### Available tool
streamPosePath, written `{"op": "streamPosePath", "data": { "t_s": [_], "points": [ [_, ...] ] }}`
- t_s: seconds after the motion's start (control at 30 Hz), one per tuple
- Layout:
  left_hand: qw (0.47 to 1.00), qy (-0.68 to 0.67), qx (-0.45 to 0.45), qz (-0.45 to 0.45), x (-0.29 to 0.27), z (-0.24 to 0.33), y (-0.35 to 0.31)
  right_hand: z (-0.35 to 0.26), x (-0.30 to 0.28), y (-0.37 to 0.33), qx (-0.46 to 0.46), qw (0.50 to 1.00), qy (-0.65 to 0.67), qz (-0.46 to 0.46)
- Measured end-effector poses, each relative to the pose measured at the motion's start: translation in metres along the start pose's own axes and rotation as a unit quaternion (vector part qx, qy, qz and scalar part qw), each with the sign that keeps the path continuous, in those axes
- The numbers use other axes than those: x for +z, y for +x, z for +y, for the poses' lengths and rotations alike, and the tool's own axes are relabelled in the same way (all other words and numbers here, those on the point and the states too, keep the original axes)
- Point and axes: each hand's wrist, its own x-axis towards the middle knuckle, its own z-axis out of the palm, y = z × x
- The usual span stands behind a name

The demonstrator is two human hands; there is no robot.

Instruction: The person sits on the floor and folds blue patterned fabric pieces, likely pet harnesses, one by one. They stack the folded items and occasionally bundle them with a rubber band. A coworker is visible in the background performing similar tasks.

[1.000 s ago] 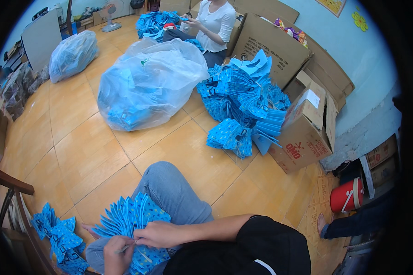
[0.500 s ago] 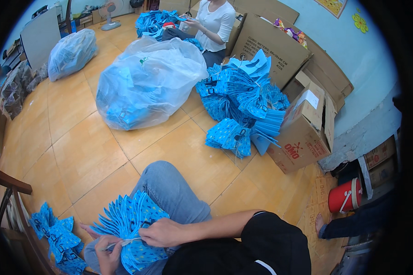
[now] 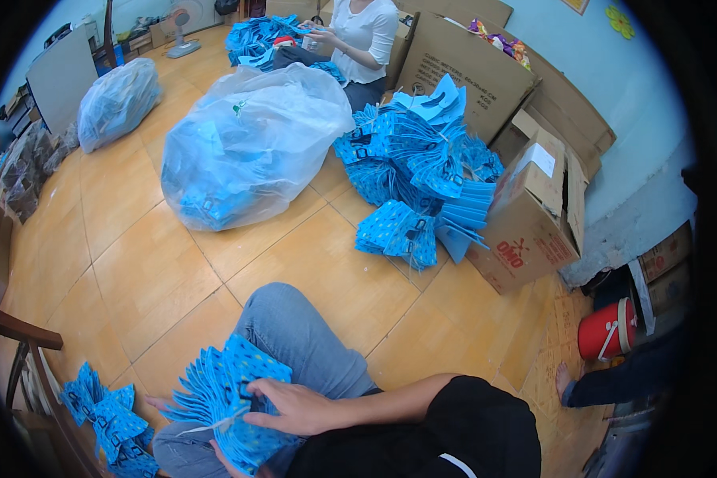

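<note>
Across my lap lies a fanned bundle of blue patterned flat pieces (image 3: 251, 366), cinched at its middle by a thin pale tie (image 3: 207, 428) with a loose end sticking out to the left. My right hand (image 3: 291, 408) grips the bundle from the right side, thumb and fingers spread over its middle. Beneath its lower left edge is my left hand (image 3: 225, 460), holding it from below; most of those fingers are hidden. More tied blue bundles (image 3: 119, 422) rest on the floor left of my knee.
Ahead stands a big clear plastic bag (image 3: 255, 143) of blue pieces. Right of it are a heap of blue bundles (image 3: 410, 159) and a cardboard box (image 3: 526, 223). A seated person (image 3: 362, 40) handles blue pieces behind. A wooden chair arm (image 3: 20, 327) borders the left; a red bucket (image 3: 601, 331) the right.
My left hand has let go of the tie and moved down under the bundle. My right hand has gone from pinching at the tie to a wider hold on the bundle.
</note>
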Motion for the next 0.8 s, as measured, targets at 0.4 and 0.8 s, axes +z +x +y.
{"op": "streamPosePath", "data": {
  "t_s": [0.4,0.8],
  "points": [
    [0.824,0.346,0.424,-0.148,0.059,0.089,-0.022,-0.028,-0.053,0.018,-0.093,0.966,0.237,0.052],
    [0.802,0.352,0.435,-0.209,0.048,0.120,0.030,0.093,-0.246,0.042,-0.119,0.921,0.144,0.342]
  ]
}}
